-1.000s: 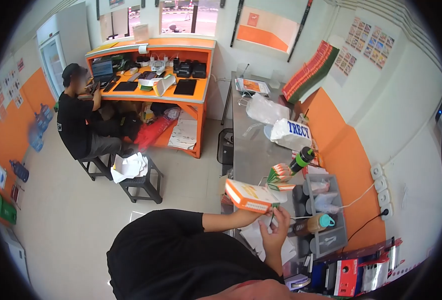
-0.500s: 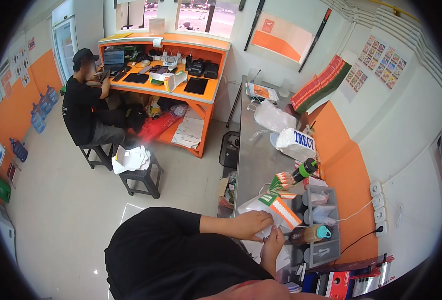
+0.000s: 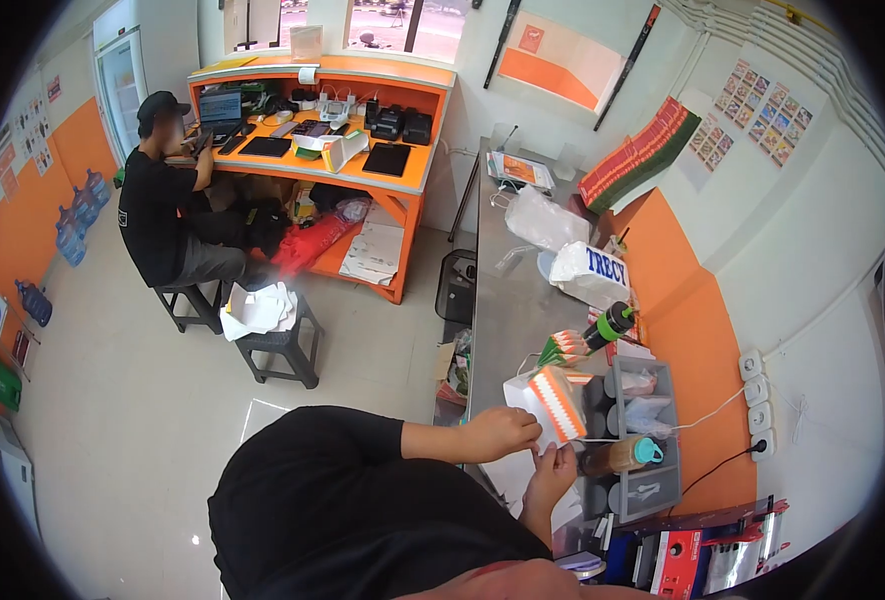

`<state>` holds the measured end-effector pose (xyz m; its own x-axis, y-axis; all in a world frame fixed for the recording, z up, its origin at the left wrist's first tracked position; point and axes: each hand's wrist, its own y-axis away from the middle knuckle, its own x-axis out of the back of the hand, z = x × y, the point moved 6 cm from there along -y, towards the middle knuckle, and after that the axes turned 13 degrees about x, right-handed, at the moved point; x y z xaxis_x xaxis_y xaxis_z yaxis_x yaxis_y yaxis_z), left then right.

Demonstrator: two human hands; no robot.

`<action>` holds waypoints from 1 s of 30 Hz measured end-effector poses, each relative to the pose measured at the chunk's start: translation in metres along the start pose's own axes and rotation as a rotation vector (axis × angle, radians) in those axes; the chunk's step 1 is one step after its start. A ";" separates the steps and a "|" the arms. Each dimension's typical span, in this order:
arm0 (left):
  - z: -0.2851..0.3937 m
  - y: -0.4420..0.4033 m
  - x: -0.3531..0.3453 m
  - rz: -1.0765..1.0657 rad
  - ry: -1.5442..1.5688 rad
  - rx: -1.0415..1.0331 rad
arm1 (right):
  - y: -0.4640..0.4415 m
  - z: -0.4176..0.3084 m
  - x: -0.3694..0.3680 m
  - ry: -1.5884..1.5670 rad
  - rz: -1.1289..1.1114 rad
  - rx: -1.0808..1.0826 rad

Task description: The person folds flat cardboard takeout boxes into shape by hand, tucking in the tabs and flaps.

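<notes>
A white paper food carton with orange-and-white bands is partly folded above the metal table. My left hand is closed on its near edge, fingers pinched on the white card. Close below it, my right hand grips the carton's lower corner between thumb and fingers. White card sheets lie under my hands. Just beyond the carton stand several nested orange-and-green cartons.
A grey divided organizer and a brown bottle with a turquoise lid stand right of my hands. Farther up are a black-green bottle and a white TRECY pack. A person sits at the orange desk.
The carton has turned and its banded side now stands up more, forming a box shape. Both hands have shifted slightly along its edge. The view has moved a little.
</notes>
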<state>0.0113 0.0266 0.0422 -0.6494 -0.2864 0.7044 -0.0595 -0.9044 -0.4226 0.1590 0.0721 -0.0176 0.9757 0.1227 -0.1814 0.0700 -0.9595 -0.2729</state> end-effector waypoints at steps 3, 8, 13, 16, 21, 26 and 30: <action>0.004 0.001 0.000 0.006 -0.009 -0.080 | 0.000 -0.012 -0.007 0.028 0.010 0.034; 0.011 0.002 0.008 0.031 -0.037 -0.191 | 0.000 0.007 0.007 0.139 -0.051 0.050; -0.005 0.001 -0.004 -0.050 -0.072 -0.086 | 0.000 0.008 0.005 0.010 -0.033 -0.086; -0.003 0.000 0.003 0.016 0.019 -0.048 | 0.001 0.004 0.006 -0.043 0.012 -0.158; 0.006 0.000 0.013 0.023 0.005 -0.078 | -0.001 -0.011 0.001 -0.036 -0.008 -0.112; 0.005 -0.002 0.011 0.115 -0.024 -0.250 | -0.004 -0.001 0.005 -0.172 -0.081 -0.241; 0.006 0.002 0.012 0.113 -0.029 -0.250 | -0.003 -0.011 0.006 -0.367 -0.059 -0.086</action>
<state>0.0076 0.0190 0.0532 -0.6412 -0.3927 0.6593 -0.1760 -0.7611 -0.6244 0.1670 0.0728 -0.0076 0.8315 0.2462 -0.4981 0.1565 -0.9640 -0.2151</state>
